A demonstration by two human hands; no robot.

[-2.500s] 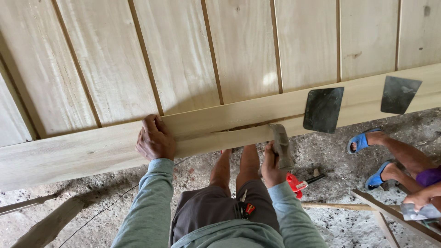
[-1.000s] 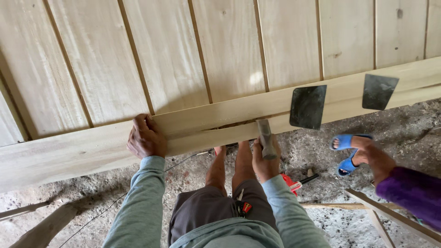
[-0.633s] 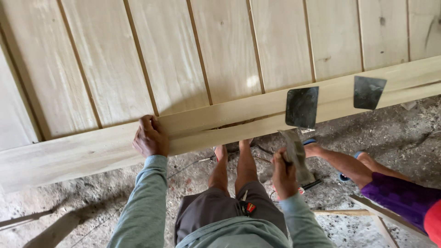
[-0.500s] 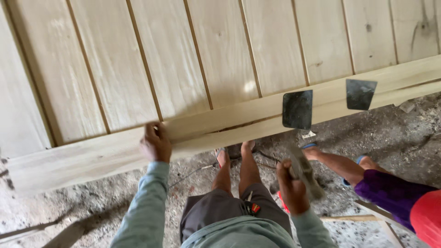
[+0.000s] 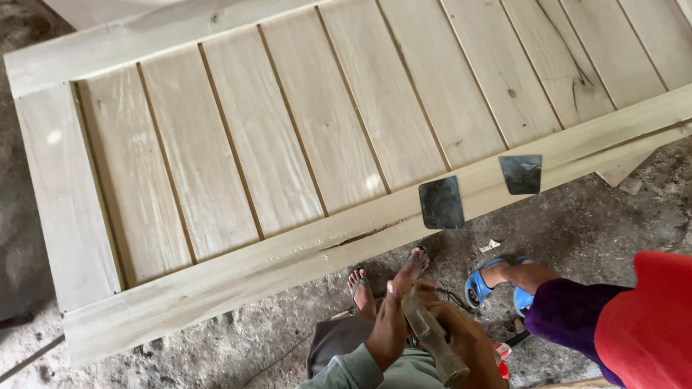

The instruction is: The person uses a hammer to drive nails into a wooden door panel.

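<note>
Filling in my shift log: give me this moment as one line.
left hand: on hammer | right hand: grip on hammer handle | wooden door panel: flat, cracked rail | two dark scrapers: on rail

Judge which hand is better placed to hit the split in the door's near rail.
Right, likely: the right hand grips the hammer by its handle, while the left hand only touches it near its head. The split lies just ahead.

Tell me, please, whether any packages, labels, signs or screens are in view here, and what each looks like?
None are in view: only a bare wooden door panel with two dark metal scrapers on its lower rail, and a worn tool held in both hands.
</note>
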